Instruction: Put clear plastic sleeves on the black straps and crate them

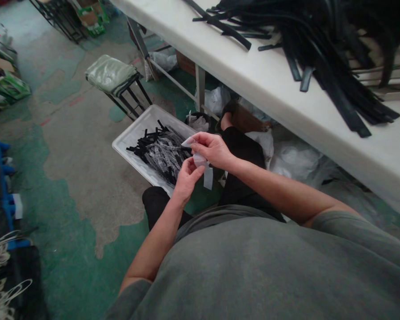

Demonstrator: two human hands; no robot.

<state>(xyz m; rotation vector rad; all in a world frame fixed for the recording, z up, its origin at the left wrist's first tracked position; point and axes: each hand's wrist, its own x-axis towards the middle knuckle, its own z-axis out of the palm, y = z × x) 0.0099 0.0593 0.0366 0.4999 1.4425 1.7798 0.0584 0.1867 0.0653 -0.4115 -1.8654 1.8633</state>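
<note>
My left hand (pixel 187 177) and my right hand (pixel 211 149) meet over my lap, both pinching a small clear plastic sleeve (pixel 203 166) that hangs down between them. The right hand's fingers hold its upper end, the left hand's fingers grip it lower down. Just beyond the hands a white tray (pixel 132 135) rests on my knee, filled with several black strips in clear wrappers (pixel 162 151).
A white table (pixel 276 84) runs along the right with a heap of long black strips (pixel 333 49). A stool with a green cushion (pixel 110 74) stands on the worn green floor. Plastic bags (pixel 296 158) lie under the table. Boxes and racks line the left edge.
</note>
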